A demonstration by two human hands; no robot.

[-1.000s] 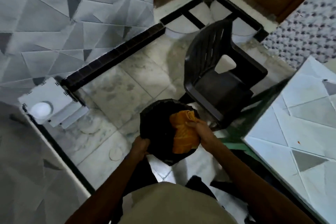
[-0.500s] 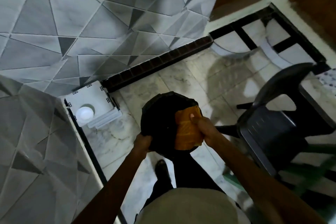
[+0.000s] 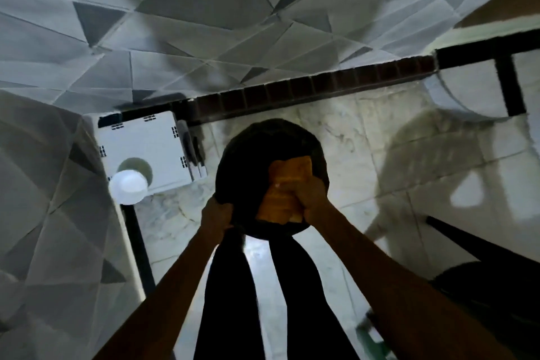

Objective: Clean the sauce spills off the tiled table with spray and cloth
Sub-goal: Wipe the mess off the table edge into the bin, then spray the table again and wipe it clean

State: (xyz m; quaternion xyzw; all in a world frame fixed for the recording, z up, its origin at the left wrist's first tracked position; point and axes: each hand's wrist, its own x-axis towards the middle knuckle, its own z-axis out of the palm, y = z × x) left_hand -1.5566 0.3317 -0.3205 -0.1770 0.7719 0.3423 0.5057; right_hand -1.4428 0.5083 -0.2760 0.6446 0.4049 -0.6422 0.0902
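An orange cloth (image 3: 285, 199) hangs bunched over the mouth of a round black container (image 3: 251, 161), which I hold above the marble floor. My right hand (image 3: 309, 193) grips the cloth at the container's near right rim. My left hand (image 3: 217, 210) grips the container's near left edge. The tiled table and any spray bottle are out of view.
A white box with a round hole (image 3: 143, 152) sits on the floor at the left, a white bowl-like lid (image 3: 128, 185) beside it. Grey patterned tiled walls (image 3: 204, 23) stand ahead and to the left. A dark chair (image 3: 491, 283) is at the lower right.
The view has swung left, away from the chair and table, toward the tiled wall corner. Both hands keep the same hold on the container and cloth.
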